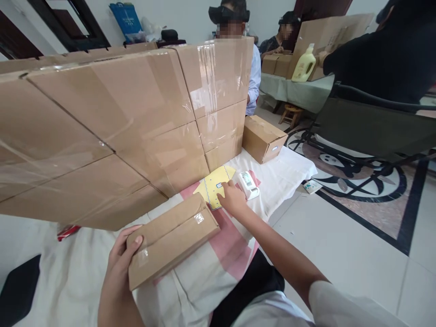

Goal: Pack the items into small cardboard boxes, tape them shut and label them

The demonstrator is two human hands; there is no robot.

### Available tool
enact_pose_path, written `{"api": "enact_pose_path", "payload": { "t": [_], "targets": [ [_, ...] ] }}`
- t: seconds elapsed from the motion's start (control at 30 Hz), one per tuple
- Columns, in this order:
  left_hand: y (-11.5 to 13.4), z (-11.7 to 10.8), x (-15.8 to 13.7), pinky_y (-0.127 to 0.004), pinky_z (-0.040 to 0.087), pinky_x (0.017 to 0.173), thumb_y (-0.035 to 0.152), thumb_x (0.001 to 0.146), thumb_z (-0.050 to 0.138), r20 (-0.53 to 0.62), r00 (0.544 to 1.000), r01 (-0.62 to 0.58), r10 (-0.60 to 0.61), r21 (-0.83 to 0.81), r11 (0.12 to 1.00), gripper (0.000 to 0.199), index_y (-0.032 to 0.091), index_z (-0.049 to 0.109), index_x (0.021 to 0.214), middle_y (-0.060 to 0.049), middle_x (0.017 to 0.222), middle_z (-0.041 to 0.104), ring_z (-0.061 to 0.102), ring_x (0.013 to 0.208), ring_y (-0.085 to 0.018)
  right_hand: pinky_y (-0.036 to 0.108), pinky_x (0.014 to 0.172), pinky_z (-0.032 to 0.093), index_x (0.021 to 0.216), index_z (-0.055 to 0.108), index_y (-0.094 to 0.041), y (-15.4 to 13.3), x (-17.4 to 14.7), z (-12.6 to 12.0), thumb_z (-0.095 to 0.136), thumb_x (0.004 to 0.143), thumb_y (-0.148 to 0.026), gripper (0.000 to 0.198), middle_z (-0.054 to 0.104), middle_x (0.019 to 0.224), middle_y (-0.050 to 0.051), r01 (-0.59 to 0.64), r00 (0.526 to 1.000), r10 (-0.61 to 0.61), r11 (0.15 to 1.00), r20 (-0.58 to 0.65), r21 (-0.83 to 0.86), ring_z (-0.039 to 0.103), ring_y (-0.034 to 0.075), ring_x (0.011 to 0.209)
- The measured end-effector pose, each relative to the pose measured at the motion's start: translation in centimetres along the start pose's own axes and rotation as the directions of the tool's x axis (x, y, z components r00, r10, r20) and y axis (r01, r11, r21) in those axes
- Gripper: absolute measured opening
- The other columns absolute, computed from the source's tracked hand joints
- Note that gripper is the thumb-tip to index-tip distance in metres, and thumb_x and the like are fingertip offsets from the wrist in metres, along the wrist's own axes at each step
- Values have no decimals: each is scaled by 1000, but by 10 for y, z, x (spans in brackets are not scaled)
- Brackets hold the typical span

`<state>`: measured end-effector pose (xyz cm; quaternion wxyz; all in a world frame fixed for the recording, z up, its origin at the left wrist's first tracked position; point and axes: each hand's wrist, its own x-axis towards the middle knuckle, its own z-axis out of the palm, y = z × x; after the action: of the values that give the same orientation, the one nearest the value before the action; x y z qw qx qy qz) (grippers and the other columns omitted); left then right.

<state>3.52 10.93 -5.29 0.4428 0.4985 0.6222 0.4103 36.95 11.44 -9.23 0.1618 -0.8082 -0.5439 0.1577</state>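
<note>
Scene was softly lit, approx. evenly. Glare was caught on tape (208, 75); pic edges were stretched w/ wide-angle distortion.

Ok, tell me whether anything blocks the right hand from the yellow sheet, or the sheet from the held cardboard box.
Nothing visible does: the right hand reaches onto the yellow sheet, which lies right beside the held cardboard box.

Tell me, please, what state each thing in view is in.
Near box, closed, clear tape on top
Left hand, grip closed on that box's end
Yellow sheet, flat, partly covered
Right hand, touching the sheet
White item, lying beside the sheet
Box beside the partition, closed
Cardboard partition, upright, taped
Yellow bottle, upright, capped
</note>
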Motion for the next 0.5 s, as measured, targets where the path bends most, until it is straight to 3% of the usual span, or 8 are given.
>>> {"api": "enact_pose_path", "payload": {
  "t": [0.2, 0.4, 0.5],
  "targets": [
    [11, 7, -12, -26, 44, 68, 63, 67, 76, -8, 1000, 22, -23, -17, 1000, 54, 25, 63, 103, -2, 105, 65, 58, 88, -21, 37, 81, 48, 114, 59, -13, -4, 36, 11, 56, 96, -30, 25, 66, 116, 16, -27, 999, 26, 999, -37, -29, 68, 30, 100],
    [7, 7, -10, -28, 46, 72, 66, 71, 70, -18, 1000, 16, -15, 42, 999, 55, 26, 63, 107, -3, 116, 65, 59, 99, -24, 36, 84, 45, 104, 63, -14, -1, 35, 20, 46, 98, -17, 18, 70, 106, 14, 29, 995, -27, 1000, -91, 13, 68, 26, 97],
    [6, 6, -9, -30, 46, 71, 69, 73, 68, -10, 999, 41, -40, 68, 997, 57, 27, 62, 110, -3, 116, 65, 60, 99, -25, 33, 78, 46, 119, 62, -13, -3, 26, 16, 50, 96, -17, 26, 71, 110, 14, 60, 988, -47, 995, -148, 85, 69, 24, 92]
  ]
}}
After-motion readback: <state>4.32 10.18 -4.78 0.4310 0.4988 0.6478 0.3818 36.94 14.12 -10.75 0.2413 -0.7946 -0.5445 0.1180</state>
